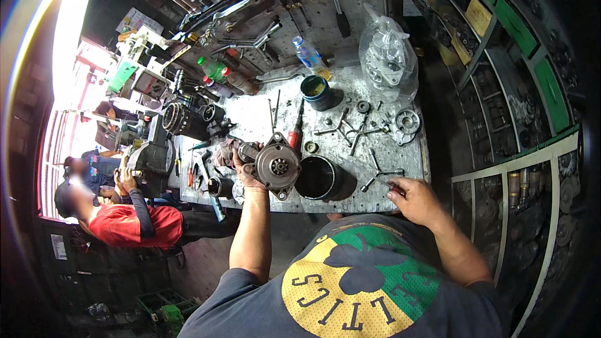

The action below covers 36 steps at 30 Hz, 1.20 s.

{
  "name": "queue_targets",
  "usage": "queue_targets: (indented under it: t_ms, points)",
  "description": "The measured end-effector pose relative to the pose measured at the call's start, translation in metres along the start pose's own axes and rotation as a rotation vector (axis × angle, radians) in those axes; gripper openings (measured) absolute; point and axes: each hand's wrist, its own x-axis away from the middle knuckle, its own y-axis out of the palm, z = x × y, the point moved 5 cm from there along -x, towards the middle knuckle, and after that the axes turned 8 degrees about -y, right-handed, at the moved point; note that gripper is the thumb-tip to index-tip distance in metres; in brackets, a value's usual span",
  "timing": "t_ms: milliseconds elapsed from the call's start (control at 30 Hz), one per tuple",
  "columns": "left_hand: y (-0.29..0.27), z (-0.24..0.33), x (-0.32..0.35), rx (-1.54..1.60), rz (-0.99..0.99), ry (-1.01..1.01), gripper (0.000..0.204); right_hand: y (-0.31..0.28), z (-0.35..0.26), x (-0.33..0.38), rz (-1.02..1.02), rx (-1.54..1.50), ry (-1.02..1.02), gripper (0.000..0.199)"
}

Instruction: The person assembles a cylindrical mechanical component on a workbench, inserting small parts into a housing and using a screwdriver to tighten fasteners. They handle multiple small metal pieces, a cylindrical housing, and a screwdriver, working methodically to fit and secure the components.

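Head view looks down on a scratched metal workbench (263,119) filling the middle of the frame, strewn with bolts and wrenches, with tools hung on the wall along the top and shelving with green and yellow bins down the right side. At the left edge, bright daylight comes in, and another person in a red shirt (128,224) bends over a part.

Left hand (245,172), forearm rising from the lower centre, wraps its fingers around the back of a grey starter motor housing (277,166) at the bench's front edge, just left of a black cylinder (319,178). Right hand (416,200), at centre right, pinches a slim metal tool (380,178) between thumb and fingertips.

A clear plastic bag of parts (388,59) stands at upper right, a blue-green tin (316,91) and a clear bottle (308,53) beside it.
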Motion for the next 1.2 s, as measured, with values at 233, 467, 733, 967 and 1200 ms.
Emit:
queue_targets:
  t_ms: [233,467,733,967,1200]
  points:
    - [-0.018,0.004,-0.01,-0.006,0.031,0.001,0.063,0.004,0.003,0.0,-0.032,0.058,-0.029,0.031]
    - [-0.023,0.002,-0.011,0.003,0.078,-0.042,0.064,0.006,0.009,0.006,-0.017,0.067,-0.027,0.033]
    - [-0.027,0.001,-0.011,0.021,0.046,-0.055,0.062,0.007,0.009,0.009,-0.044,0.079,0.023,0.035]
    - [-0.038,0.002,-0.013,-0.013,0.072,-0.046,0.06,0.007,0.008,0.011,-0.05,0.064,0.053,0.036]
    - [-0.046,0.004,-0.015,0.001,0.013,-0.044,0.061,0.011,0.008,0.011,-0.041,0.074,-0.001,0.035]
